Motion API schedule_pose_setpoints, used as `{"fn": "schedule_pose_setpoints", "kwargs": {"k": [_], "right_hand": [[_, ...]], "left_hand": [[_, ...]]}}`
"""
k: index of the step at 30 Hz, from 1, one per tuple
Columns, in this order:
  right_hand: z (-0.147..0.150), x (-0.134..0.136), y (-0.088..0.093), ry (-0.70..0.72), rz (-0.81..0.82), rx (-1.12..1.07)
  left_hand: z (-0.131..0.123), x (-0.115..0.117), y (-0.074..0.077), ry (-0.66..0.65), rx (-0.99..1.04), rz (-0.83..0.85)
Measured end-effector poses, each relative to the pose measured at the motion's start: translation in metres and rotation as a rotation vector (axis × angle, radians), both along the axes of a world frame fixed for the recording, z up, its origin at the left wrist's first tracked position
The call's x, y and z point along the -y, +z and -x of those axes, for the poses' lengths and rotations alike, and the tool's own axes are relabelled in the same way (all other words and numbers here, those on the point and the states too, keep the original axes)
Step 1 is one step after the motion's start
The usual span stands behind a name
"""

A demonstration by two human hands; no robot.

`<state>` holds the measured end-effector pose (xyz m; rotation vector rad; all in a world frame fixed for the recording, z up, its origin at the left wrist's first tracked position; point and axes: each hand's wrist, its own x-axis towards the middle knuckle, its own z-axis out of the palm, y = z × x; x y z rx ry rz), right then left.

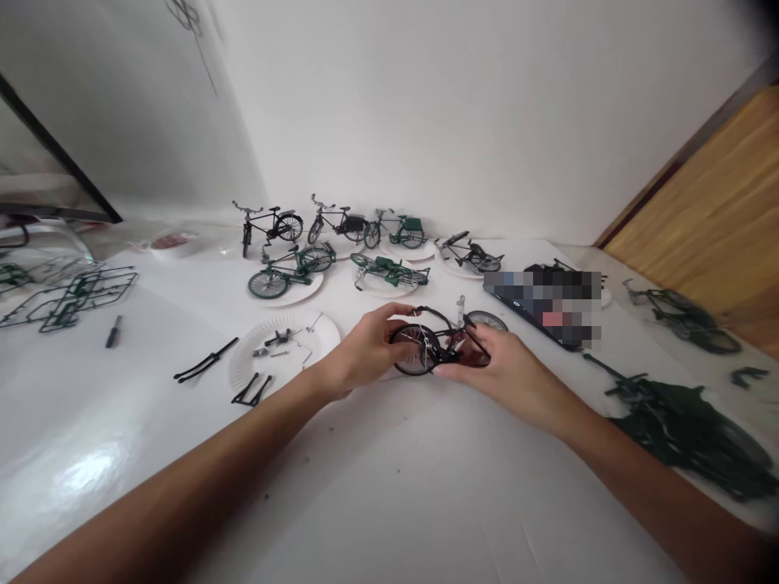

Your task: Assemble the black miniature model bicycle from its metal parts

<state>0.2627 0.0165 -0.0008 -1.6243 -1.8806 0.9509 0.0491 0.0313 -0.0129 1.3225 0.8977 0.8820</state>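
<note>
Both hands grip a small black metal model bicycle (441, 341) near the white desk's (377, 487) middle: left hand (365, 353) closed around its spoked wheel, right hand (508, 369) pinching the frame.

Two hands, the left hand (365, 353) and right hand (511, 369), share one black model bicycle (417, 350); beyond the grip stand three upright bicycles (268, 225) and three more lie on paper plates (304, 294), and left of it are one parts plate (322, 328), two black fork pieces (204, 362) and one screwdriver (113, 331).
</note>
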Motion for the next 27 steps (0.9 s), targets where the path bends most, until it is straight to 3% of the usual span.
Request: {"fn": "schedule_pose_setpoints", "kwargs": {"k": [10, 19, 27], "right_hand": [[-0.009, 0.006, 0.018, 0.120, 0.266, -0.145], [-0.010, 0.014, 0.022, 0.160, 0.313, -0.206], [-0.011, 0.010, 0.013, 0.088, 0.208, -0.038]], "left_hand": [[-0.001, 0.007, 0.016, 0.072, 0.111, 0.043], [-0.003, 0.008, 0.015, 0.108, 0.177, 0.054], [-0.006, 0.011, 0.013, 0.122, 0.058, -0.010]]}}
